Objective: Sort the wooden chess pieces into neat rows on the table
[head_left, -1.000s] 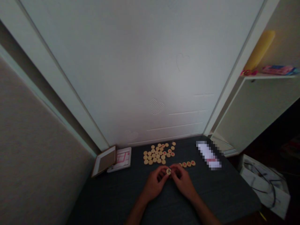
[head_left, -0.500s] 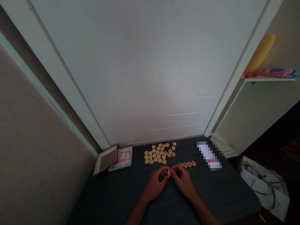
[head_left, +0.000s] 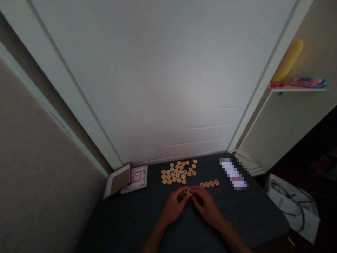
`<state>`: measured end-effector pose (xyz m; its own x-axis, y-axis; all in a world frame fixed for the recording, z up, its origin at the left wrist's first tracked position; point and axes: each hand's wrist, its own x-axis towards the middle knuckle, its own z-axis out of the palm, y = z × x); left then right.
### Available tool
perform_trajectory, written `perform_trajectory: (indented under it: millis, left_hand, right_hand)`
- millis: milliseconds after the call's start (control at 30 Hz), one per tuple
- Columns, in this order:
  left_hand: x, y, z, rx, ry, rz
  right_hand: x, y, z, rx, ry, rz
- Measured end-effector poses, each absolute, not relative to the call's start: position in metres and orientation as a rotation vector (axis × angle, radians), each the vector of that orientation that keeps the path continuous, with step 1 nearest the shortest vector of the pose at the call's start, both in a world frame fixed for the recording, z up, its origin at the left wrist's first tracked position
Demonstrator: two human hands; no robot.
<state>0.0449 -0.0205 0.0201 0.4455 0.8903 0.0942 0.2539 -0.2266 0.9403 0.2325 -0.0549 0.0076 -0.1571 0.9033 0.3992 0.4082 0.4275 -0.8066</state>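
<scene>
Between the fingertips of both hands is a round wooden xiangqi piece (head_left: 189,192), tilted up off the table. My left hand (head_left: 173,205) pinches it from the left. From the right, my right hand (head_left: 205,203) grips the same piece with thumb and fingers. Just beyond the right hand lies a short row of xiangqi pieces with red characters (head_left: 212,183). Farther back spreads a loose group of xiangqi pieces (head_left: 173,174), most with plain faces up and several showing red marks.
On the left of the dark table (head_left: 126,221) a brown-edged open tray (head_left: 121,180) leans on a white box with a red grid (head_left: 139,178). A blurred-out white item (head_left: 233,174) lies at the right. A white box with cables (head_left: 292,207) stands beyond the table's right edge.
The piece between my fingertips has turned so more of its round face shows. My right fingers have shifted slightly, uncovering more of the row's left end. The view has moved a little.
</scene>
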Motion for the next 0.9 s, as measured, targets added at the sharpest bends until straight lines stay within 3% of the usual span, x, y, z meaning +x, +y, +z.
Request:
perform_trajectory:
  millis: [367,900]
  left_hand:
    - [0.043,-0.023,0.024,1.75,1.003,0.776]
    - [0.044,-0.019,0.012,1.756,1.072,0.78]
  right_hand:
    - [0.242,-0.061,0.009,-1.195,-1.776,0.611]
    - [0.272,-0.026,0.035,-1.344,-2.171,0.268]
